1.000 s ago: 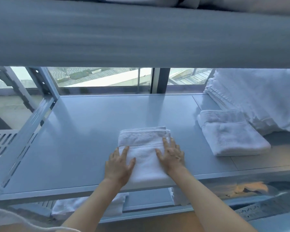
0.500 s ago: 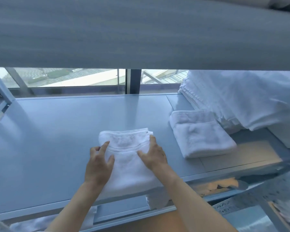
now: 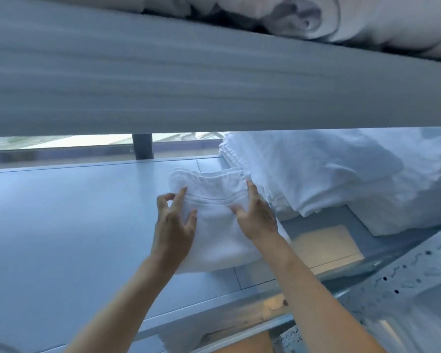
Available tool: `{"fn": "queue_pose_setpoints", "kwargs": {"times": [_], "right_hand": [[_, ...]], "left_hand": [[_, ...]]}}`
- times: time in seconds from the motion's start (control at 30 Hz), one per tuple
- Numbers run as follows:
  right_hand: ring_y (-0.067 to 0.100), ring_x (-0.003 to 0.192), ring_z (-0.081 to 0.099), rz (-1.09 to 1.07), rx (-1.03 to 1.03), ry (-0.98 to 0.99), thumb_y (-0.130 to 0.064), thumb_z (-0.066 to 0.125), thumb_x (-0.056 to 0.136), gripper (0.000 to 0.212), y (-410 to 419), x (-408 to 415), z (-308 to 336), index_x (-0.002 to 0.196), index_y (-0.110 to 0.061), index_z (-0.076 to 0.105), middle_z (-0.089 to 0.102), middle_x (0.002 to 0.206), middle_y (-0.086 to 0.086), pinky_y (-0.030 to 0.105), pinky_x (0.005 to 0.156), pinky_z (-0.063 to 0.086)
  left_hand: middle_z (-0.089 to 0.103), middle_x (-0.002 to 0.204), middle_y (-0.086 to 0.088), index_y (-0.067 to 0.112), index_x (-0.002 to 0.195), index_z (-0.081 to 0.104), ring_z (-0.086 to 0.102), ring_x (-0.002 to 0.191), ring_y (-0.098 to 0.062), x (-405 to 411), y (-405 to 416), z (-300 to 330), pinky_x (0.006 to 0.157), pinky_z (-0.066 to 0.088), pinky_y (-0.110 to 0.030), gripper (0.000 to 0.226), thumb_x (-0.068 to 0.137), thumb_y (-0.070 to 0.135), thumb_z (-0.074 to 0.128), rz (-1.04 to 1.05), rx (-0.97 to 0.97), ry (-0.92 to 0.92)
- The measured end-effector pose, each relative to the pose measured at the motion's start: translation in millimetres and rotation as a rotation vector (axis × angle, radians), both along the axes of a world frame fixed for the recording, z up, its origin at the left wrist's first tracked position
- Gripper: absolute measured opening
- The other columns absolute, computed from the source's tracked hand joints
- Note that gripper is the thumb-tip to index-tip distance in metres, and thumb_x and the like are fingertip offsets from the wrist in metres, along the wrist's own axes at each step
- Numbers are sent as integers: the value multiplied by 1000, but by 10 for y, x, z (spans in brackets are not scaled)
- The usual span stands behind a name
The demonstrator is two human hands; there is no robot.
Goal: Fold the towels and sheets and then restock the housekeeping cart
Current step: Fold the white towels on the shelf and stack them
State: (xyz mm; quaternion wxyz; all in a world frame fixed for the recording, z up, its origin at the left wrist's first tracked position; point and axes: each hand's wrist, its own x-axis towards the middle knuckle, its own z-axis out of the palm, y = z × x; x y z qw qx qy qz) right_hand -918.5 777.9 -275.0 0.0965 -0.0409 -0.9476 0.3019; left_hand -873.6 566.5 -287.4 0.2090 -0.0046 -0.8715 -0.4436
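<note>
A folded white towel [image 3: 214, 200] lies on the grey cart shelf [image 3: 61, 225], its right edge against a tall stack of folded white sheets [image 3: 329, 174]. More white terry shows beneath its near end, so it seems to lie on a second folded towel [image 3: 222, 258]. My left hand [image 3: 175, 222] is at the towel's left edge, fingers spread and loosely bent, fingertips touching the cloth. My right hand [image 3: 256, 215] rests on its right side with straight fingers, the tips near the towel's far corner.
The upper shelf's grey front edge [image 3: 189, 80] fills the top of the view, with rolled white linen [image 3: 316, 19] on top of it. A perforated metal upright [image 3: 405, 278] stands at the lower right. A window and a dark post [image 3: 142, 146] lie behind the shelf.
Both hands slid the folded towel rightward and deeper along the shelf, to where the other folded towel lay, beside the sheet stack. The view also shifted right and up.
</note>
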Motion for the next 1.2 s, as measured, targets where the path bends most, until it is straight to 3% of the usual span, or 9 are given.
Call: {"fn": "queue_pose_setpoints", "kwargs": {"times": [0.17,0.3,0.43,0.73,0.87,0.97,1.07,1.2], "right_hand": [[34,150,27,71,170,-170,-49,58,98,82,461,-188,-329,163,-22,16,45,157,14,44,121,19],[36,140,40,108,129,-172,-51,52,101,77,373,-184,-490,163,-27,16,49,151,14,48,115,33],[37,135,45,141,153,-167,-49,50,101,75,98,-194,-490,163,-27,14,52,148,12,52,113,36],[36,134,42,214,153,-120,-49,48,99,76,-1115,73,-538,162,-27,12,54,142,8,52,113,34],[33,129,47,251,88,-48,-41,54,100,74,-1480,204,-519,162,-24,18,56,136,7,46,115,33],[30,126,51,269,-88,-38,-28,62,99,75,-1558,231,-407,161,-28,20,55,134,7,39,105,40],[30,128,51,266,-169,18,-16,66,96,78,-1482,191,-243,160,-30,23,52,140,8,38,101,42],[30,128,53,261,-195,49,-11,68,94,78,-1300,24,-19,160,-26,29,55,138,8,37,102,43]], "left_hand": [[34,135,-5,22,155,39,63,94,-35,-241,468,-216,80,50,-38,64,96,20,63,-25,-64,-156],[33,135,-3,26,157,36,57,83,-27,-251,311,-422,77,44,-33,66,97,25,63,30,-67,-239],[34,133,-1,29,156,37,50,79,-21,-168,48,-464,78,41,-33,65,97,26,63,74,-59,-243],[37,131,-2,28,155,42,60,101,-29,201,-1046,-410,85,48,-39,65,95,21,67,225,-88,-243],[35,130,5,31,154,42,57,106,-22,375,-1389,-353,87,46,-35,63,96,21,64,258,-77,-236],[35,129,6,32,153,43,50,98,-9,432,-1483,-267,86,43,-31,62,96,19,63,247,-72,-185],[36,128,7,30,153,45,40,97,6,416,-1456,-176,90,42,-29,60,97,18,63,227,-46,-120],[35,128,7,27,153,45,38,94,11,307,-1261,-49,92,39,-25,59,97,19,63,216,-12,-50]]}}
